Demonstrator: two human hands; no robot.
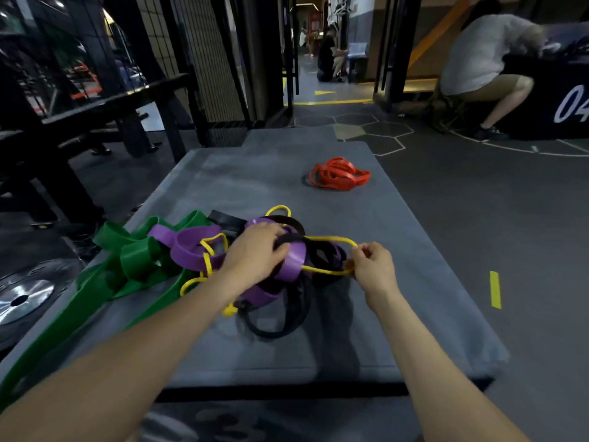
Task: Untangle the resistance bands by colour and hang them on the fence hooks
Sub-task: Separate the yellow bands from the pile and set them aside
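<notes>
A tangle of resistance bands lies on a grey mat (398, 282): wide green bands (134, 260) at the left, purple bands (191, 244) in the middle, black bands (287, 317) below and a thin yellow band (328, 240) threaded through them. My left hand (255, 250) lies on top of the tangle, its fingers curled over a purple and black loop. My right hand (371, 263) pinches the right end of the yellow band's loop, pulled out sideways. A bundle of red bands (339, 177) lies apart, farther back on the mat.
A black mesh fence (204, 59) and a black frame stand at the back left. A metal weight plate (22, 298) lies on the floor to the left. A person crouches at a black box (561, 100) at the back right; another sits in the corridor beyond.
</notes>
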